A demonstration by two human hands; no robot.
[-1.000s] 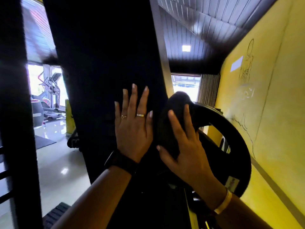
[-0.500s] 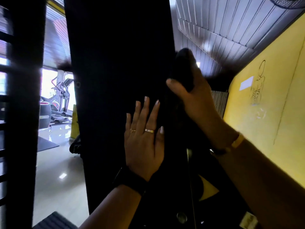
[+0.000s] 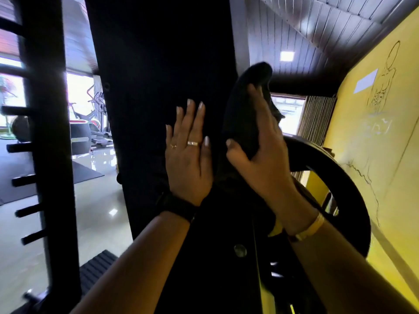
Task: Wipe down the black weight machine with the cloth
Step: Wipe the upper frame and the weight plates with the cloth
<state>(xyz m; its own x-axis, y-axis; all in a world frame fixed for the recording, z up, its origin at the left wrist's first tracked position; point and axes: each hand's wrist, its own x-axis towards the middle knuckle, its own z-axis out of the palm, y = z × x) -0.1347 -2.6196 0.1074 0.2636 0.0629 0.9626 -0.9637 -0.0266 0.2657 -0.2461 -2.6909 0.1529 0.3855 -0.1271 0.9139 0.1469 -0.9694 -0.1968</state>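
Down slides my right hand (image 3: 260, 159), thumb and fingers (image 3: 263, 109) gripping the cloth (image 3: 247, 103) on the black weight machine (image 3: 158, 64) edge, beside my flat, spread left hand (image 3: 188, 164). Mid-wipe, I judge; the panel beyond my fingers likely remains.

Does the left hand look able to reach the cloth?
Probably yes: the left hand lies flat on the black panel right beside the cloth, which the right hand holds; nothing sits between them.

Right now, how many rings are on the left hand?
2. A wide band sits nearer the thumb, a thin ring nearer the little finger, both on the left hand. None seem hidden.
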